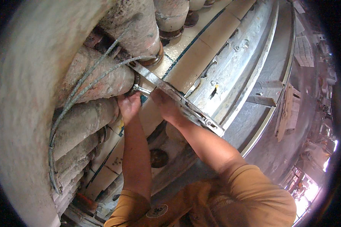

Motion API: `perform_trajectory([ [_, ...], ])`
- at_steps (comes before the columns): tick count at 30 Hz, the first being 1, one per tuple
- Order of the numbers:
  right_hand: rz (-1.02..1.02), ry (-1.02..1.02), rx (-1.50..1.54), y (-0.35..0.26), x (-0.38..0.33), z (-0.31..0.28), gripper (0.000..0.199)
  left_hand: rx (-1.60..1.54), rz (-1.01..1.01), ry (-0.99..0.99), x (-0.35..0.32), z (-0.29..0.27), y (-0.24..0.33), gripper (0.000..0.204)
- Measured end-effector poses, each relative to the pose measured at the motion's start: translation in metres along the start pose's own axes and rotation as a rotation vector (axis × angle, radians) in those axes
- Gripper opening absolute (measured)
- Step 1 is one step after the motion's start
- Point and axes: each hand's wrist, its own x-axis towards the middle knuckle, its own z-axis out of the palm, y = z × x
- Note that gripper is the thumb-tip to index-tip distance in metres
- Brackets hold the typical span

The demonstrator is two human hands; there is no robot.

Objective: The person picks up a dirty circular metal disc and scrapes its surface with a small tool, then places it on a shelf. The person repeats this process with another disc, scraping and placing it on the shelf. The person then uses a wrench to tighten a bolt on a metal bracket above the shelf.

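A silver wrench [143, 89] lies with its head against the dark rim at the end of a crusty grey cylinder [98, 73]. My right hand [163, 104] is closed around its other end, just under a long metal bar [149, 75]. My left hand [129, 107] is raised palm-up beneath the wrench head, at the lower edge of the cylinder's end; its fingertips are mostly hidden there. The bar runs slantwise from the cylinders to a slotted end with a bolt [208, 122] at the right.
More rough cylinders [85, 117] line up on the left. A looped grey cable [70, 102] hangs over them. Wet beige tiles [212, 34] stretch beneath, beside a whitish metal trough [236, 49] with curved edges. Wooden boards [290, 109] lie on the floor at the right.
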Motion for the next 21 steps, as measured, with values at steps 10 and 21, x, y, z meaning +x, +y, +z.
perform_trajectory([
  [10, 0.217, -0.397, 0.126, -0.071, -0.022, 0.028, 0.020, -0.187, -0.479, 0.001, 0.015, -0.054, 0.034, 0.040],
  [21, 0.278, -0.367, 0.246, -0.007, -0.023, 0.001, 0.028, -0.074, -0.037, 0.136, 0.010, -0.015, 0.006, 0.045],
])
